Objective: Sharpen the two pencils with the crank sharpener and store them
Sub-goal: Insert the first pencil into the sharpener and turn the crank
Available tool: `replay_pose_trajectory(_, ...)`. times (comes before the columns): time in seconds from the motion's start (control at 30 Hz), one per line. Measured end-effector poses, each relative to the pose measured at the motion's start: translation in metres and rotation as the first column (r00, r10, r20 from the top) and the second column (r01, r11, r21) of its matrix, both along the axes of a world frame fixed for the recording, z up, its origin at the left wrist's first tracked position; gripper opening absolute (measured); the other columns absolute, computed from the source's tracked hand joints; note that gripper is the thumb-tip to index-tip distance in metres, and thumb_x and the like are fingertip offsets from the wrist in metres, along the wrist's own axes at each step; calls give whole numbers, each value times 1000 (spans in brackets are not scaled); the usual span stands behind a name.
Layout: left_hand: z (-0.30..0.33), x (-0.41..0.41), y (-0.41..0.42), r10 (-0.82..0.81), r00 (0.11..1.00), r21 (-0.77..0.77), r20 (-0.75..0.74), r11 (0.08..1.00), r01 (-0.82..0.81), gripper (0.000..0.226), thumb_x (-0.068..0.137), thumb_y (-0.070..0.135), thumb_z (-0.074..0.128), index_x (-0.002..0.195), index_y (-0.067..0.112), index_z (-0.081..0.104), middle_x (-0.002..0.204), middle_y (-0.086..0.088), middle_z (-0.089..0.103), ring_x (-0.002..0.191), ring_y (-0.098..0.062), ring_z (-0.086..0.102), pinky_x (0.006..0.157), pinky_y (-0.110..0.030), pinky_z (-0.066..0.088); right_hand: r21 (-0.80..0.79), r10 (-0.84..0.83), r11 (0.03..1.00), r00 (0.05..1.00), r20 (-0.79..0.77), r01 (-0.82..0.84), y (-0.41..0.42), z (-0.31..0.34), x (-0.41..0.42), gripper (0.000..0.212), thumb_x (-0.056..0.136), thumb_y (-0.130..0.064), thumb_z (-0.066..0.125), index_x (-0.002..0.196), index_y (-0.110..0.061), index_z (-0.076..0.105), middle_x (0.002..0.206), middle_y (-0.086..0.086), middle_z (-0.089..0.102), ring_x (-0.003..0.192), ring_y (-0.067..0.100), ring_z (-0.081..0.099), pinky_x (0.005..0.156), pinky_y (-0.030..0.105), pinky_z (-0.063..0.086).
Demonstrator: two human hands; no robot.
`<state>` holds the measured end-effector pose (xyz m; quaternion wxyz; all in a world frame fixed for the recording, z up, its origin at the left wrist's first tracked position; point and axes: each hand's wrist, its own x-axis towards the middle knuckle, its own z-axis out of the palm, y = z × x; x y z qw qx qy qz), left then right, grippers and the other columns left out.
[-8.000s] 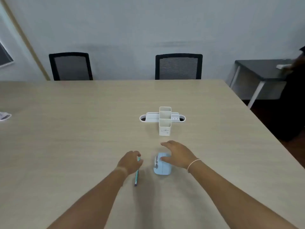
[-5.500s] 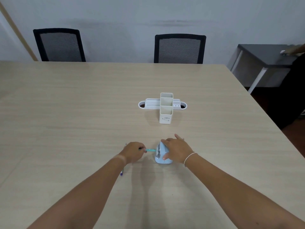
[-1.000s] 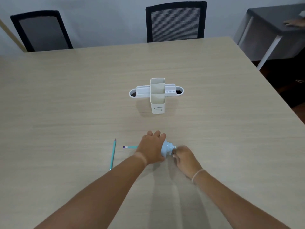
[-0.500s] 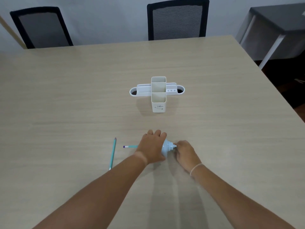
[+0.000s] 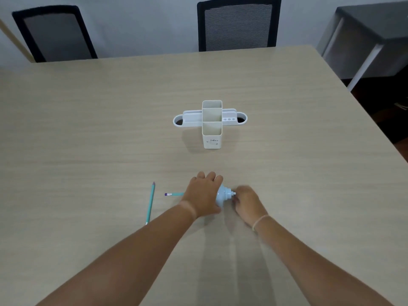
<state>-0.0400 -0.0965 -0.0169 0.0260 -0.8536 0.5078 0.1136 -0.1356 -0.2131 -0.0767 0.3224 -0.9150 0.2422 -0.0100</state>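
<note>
My left hand (image 5: 203, 194) covers and holds down the light blue crank sharpener (image 5: 223, 196) on the wooden table (image 5: 88, 129). My right hand (image 5: 246, 202) grips the sharpener's crank on its right side and looks slightly blurred. One teal pencil (image 5: 174, 194) sticks out of the sharpener's left side, its purple eraser end pointing left. A second teal pencil (image 5: 150, 203) lies loose on the table further left, running near to far. The white desk organizer (image 5: 211, 123) stands beyond the sharpener, its compartments empty.
Two black mesh chairs (image 5: 238, 23) (image 5: 53, 34) stand at the table's far edge. A dark side table (image 5: 371, 34) stands off the table's right corner. The table's right edge runs diagonally on the right.
Over the last second my right hand has shifted around the crank while my left hand stays pressed on the sharpener. Earlier, my left hand had held a pencil beside the sharpener.
</note>
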Motion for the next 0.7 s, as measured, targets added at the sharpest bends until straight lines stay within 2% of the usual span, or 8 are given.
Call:
replay_pose_trajectory(0.1, 0, 1, -1, 5, 1000, -2, -8, 1000, -5, 58, 69, 35, 68, 116, 14, 44, 113, -5, 52, 101, -29, 47, 75, -32, 35, -28, 56, 998, 967, 249, -50, 25, 5, -43, 28, 80, -12, 41, 70, 0, 65, 62, 14, 63, 68, 16, 48, 65, 22, 39)
replay_pose_trajectory(0.2, 0, 1, 0, 1, 1000, -9, -8, 1000, -1, 56, 68, 35, 69, 114, 14, 44, 113, -5, 52, 101, -29, 47, 74, -32, 34, -31, 21, 999, 898, 439, -8, 23, 30, -41, 29, 82, -15, 41, 77, -1, 66, 64, 7, 63, 68, 13, 42, 67, 15, 31)
replay_pose_trajectory(0.27, 1, 0, -1, -6, 1000, -5, -2, 1000, 6, 55, 68, 36, 69, 113, 14, 44, 113, -5, 53, 101, -30, 47, 73, -31, 31, -54, -38, 996, 908, 418, 67, 7, 41, -13, 26, 83, -11, 43, 77, 0, 65, 66, 12, 65, 67, 16, 43, 64, 16, 26)
replay_pose_trajectory(0.37, 1, 0, -2, -22, 1000, 10, 13, 1000, 22, 56, 69, 37, 69, 113, 14, 44, 113, -4, 52, 101, -29, 47, 73, -31, 31, -34, -49, 998, 980, 191, 56, -17, 27, 20, 18, 83, 3, 48, 73, 4, 63, 69, 24, 62, 69, 21, 42, 63, 21, 24)
replay_pose_trajectory(0.5, 1, 1, -1, -23, 1000, 11, 10, 1000, 23, 56, 69, 38, 69, 114, 15, 43, 113, -4, 52, 101, -28, 47, 74, -31, 33, 14, -4, 1000, 1000, -24, 4, 1, -2, -4, 16, 82, 4, 48, 77, 5, 63, 80, 25, 64, 73, 29, 54, 67, 31, 42)
replay_pose_trajectory(0.57, 1, 2, -1, -26, 1000, 12, 6, 1000, 26, 58, 69, 38, 69, 115, 15, 43, 113, -4, 51, 100, -27, 47, 74, -31, 33, 27, 11, 1000, 994, 111, -15, 21, -2, -31, 20, 80, -1, 45, 68, 4, 62, 69, 22, 63, 72, 23, 50, 72, 35, 48)
replay_pose_trajectory(0.63, 1, 3, 0, -41, 999, 21, 19, 999, 40, 58, 69, 38, 69, 115, 15, 43, 113, -3, 51, 100, -27, 47, 72, -31, 32, 39, -14, 999, 962, 274, 4, 34, 11, -48, 27, 79, -12, 42, 65, 0, 62, 59, 14, 61, 66, 9, 37, 73, 11, 39)
replay_pose_trajectory(0.7, 1, 1, -1, -46, 998, 19, 30, 999, 45, 56, 69, 38, 69, 113, 15, 43, 112, -3, 52, 99, -27, 47, 71, -30, 31, 25, -63, 998, 918, 392, 58, 27, 27, -40, 30, 80, -17, 39, 73, -3, 65, 63, 8, 62, 67, 4, 35, 70, 4, 30)
